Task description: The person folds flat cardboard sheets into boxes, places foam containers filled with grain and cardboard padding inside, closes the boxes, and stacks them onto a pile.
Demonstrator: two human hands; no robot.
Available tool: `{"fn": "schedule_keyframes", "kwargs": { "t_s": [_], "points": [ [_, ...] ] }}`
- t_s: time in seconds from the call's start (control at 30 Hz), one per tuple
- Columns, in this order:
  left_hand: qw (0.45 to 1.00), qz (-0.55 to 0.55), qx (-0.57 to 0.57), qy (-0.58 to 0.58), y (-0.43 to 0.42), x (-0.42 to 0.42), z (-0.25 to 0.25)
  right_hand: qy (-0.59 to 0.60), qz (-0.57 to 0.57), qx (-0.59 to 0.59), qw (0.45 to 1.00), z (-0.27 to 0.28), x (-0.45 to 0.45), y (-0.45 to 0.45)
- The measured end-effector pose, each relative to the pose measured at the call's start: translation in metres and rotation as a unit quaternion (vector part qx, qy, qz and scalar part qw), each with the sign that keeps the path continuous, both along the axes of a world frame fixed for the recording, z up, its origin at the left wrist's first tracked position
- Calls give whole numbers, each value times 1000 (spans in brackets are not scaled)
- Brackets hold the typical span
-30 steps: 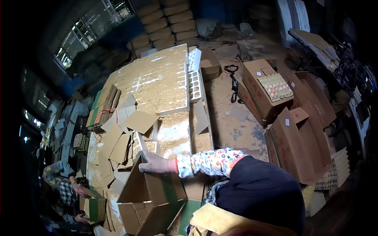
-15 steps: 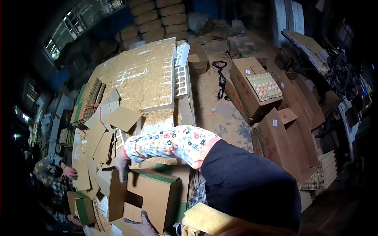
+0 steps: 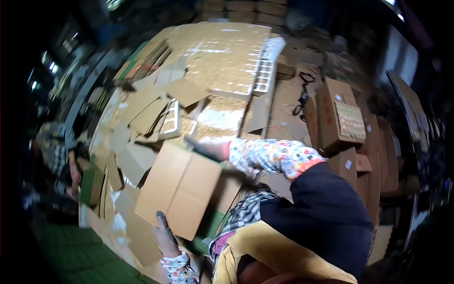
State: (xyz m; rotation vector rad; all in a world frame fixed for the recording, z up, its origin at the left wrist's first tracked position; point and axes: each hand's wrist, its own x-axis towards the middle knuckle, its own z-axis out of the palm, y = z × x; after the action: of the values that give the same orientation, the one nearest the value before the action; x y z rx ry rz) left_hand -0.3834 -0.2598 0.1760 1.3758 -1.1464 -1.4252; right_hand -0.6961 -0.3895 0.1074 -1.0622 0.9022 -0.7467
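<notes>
A brown cardboard box (image 3: 178, 189) with green edges is tilted in front of me, its two top flaps lying closed and meeting along a middle seam. My left hand (image 3: 166, 236), in a dark grey glove, grips its near left corner, thumb on top and the other fingers hidden below. At the far right corner, my right hand (image 3: 210, 149), also gloved and slightly blurred, holds the box's edge. More cardboard with a green band (image 3: 213, 223) lies under and to the right of the box.
Loose cardboard sheets (image 3: 144, 106) lie left of a sawdust-like covered surface (image 3: 213, 61) with white trays (image 3: 265, 75). A co-worker's hand (image 3: 75, 175) is near a green-sided box (image 3: 91, 187) at left. An egg tray (image 3: 350, 119) sits on a carton (image 3: 333, 116) at right.
The box's open flap has come down, so its top is closed. The box is now turned and tilted between my hands. My right hand moved to its far edge, and my view shifted.
</notes>
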Motion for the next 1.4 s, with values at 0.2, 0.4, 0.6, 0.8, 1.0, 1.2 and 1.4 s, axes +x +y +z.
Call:
{"fn": "schedule_keyframes", "kwargs": {
  "t_s": [0.2, 0.4, 0.6, 0.8, 1.0, 1.2, 1.4],
  "points": [
    [804, -144, -246, -522, 75, 56, -104, 239, 102, -214, 942, 17, 20, -53],
    [915, 217, -82, -330, -32, 11, -21, 70, 115, -123, 983, 26, 48, -21],
    [847, 185, -36, -496, -36, 34, -31, 261, -552, -41, 791, -72, -151, -98],
    [851, 198, -14, -485, -52, 27, -35, -2, -667, 151, 730, -182, -302, -155],
    [873, 230, -1, -430, -54, 7, -16, -169, -542, 131, 813, -207, -289, -101],
    [961, 269, 6, -70, -52, -7, 1, 113, -356, -218, 902, -177, -227, 8],
    [933, 163, -16, 320, -70, 77, -68, 221, -80, -425, 874, -22, -130, 4]
  ]
}}
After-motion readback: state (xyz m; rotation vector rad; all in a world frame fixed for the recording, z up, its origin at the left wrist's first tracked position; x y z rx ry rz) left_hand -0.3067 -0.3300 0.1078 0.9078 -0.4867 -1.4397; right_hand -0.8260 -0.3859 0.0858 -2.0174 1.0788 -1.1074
